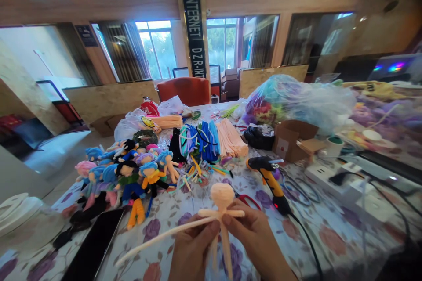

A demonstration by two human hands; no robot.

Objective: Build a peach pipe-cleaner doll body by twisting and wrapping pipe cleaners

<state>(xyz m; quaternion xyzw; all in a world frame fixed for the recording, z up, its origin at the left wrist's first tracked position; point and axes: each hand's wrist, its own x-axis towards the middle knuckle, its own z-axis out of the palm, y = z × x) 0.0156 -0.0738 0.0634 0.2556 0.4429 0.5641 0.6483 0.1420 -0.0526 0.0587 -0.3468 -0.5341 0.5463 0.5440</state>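
Between my hands is a peach pipe-cleaner doll [222, 195] with a round head, short arms and two legs hanging down. A long loose strand of the same fuzzy stem runs from its middle out to the lower left. My left hand [194, 241] pinches the doll's body from the left, thumb on top. My right hand [252, 232] pinches it from the right, just under the arm. Behind my right fingers lie scissors with red handles [249, 202], partly hidden. A yellow and black glue gun [272, 182] with a red light rests to the right.
Finished dolls [125, 169] are heaped at the left, near a black phone [94, 246]. Bundles of blue stems [201, 140] and peach stems [231, 138] lie behind. At right are a cardboard box [290, 140], a power strip [346, 184] with cables, and a big plastic bag [293, 101].
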